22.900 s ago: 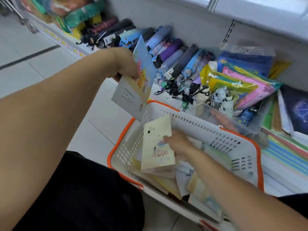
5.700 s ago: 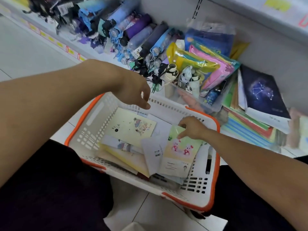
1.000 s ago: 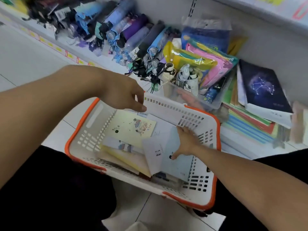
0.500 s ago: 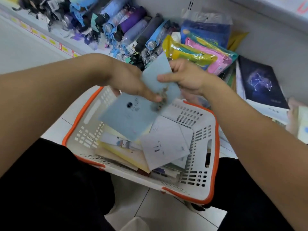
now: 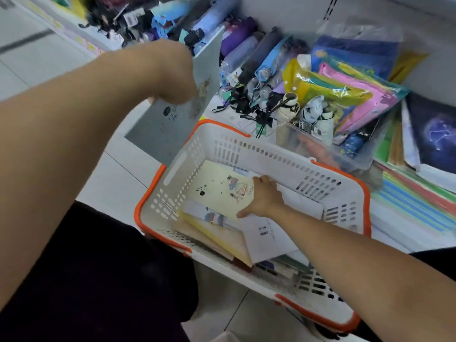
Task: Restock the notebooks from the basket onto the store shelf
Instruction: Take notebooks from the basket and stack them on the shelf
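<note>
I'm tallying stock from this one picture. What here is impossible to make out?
Head view only:
- Grey notebook: motion-blurred; left hand hides its middle and the grip.
- Basket stack: how many notebooks lie under the yellow notebook and right hand is hidden.
- White notebook print: too small.
- Dark starry book: cut off by the right edge.

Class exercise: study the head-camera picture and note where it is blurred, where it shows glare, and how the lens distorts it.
Head view: motion blur smears the blue-grey notebook in the left hand and the umbrellas behind; glare streaks the plastic-wrapped pouches; the wide-angle lens swells the near forearms and bends the basket rim; the right hand on the cream notebook stays fairly sharp.
</note>
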`<state>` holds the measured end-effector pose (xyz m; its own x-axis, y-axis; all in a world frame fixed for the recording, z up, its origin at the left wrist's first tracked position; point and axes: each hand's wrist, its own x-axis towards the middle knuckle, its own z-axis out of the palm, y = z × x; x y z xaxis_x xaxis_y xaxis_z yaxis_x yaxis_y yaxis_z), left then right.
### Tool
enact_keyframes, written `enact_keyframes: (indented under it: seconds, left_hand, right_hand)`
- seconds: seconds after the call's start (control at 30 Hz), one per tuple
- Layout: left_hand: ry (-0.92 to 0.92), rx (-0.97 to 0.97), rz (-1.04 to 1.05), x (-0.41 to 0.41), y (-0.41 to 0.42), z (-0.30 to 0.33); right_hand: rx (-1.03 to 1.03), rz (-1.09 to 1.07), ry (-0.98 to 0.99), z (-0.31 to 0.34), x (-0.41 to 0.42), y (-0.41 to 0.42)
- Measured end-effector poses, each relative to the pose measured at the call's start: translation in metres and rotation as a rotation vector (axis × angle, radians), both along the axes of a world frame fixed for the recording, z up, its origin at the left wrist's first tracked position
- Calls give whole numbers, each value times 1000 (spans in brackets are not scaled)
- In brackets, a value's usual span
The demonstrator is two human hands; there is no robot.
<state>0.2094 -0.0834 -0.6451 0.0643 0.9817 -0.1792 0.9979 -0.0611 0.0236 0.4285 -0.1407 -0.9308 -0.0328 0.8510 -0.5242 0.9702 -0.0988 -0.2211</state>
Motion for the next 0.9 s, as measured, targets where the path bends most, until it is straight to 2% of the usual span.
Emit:
enact_keyframes:
  seconds: [0.17,0.23,0.37,0.47,0.57,0.63,0.7,0.8,0.83,0.9]
  left_hand:
    - [8,18,-2,-4,4,-1]
    - [-20,32,15,-5,6,2]
    - [-112,73,62,-7,7,12]
    - [-219,55,138,-7,8,14]
    - [-424,1,250,-8,9,17]
    - [-570,-65,302,-5,9,21]
    - [-837,-151,371,6,5,23]
    - [-1337,-275,497,27,4,21]
    - [-1458,-302,528,35,4,21]
    - [-1610,-327,526,48,6,23]
  right_hand:
    - [-78,-140,53,-4,-5,20]
    - [-85,-131,195,2,-3,25]
    - [16,-97,455,80,9,40]
    - [30,-297,617,167,28,53]
    - [32,-623,922,244,54,53]
    - [-9,-771,1181,273,67,42]
    - [-73,-839,1379,286,76,28]
    - [-143,-817,1490,292,74,18]
    - [-136,-784,1497,294,71,18]
    - [-43,-683,1378,296,64,21]
